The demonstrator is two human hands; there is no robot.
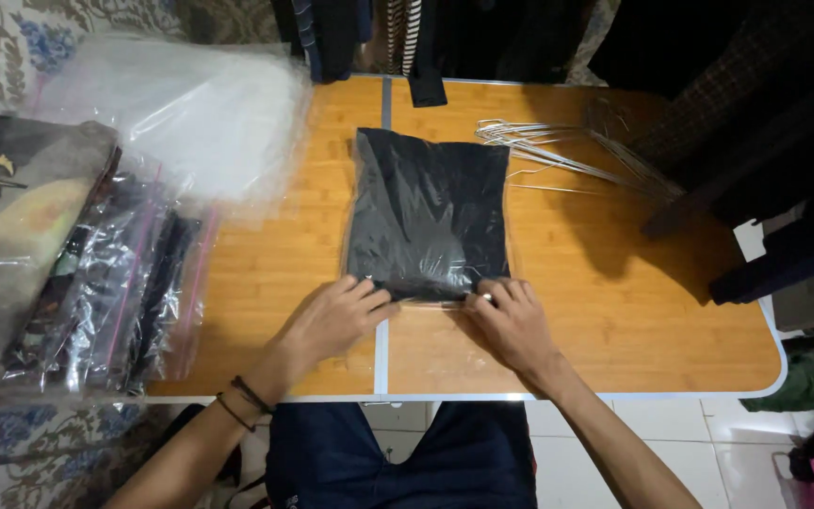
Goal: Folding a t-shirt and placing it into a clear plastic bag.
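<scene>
Both hands, left hand (332, 319) and right hand (511, 320), pinch the near edge of a clear bag (429, 212) holding black cloth on the wooden table (614, 302).

Wire hangers (558, 155) lie on the wooden table (633, 311) near stacked bagged clothes (96, 273).

My 2 forearms reach forward and angle in toward each other. My left hand (332, 319) lies palm down, fingers curled, fingertips pinching at the near edge of the bagged black garment (429, 213). My right hand (511, 322) mirrors it just beside, knuckles up. 2 dark bands circle my left wrist.
</scene>
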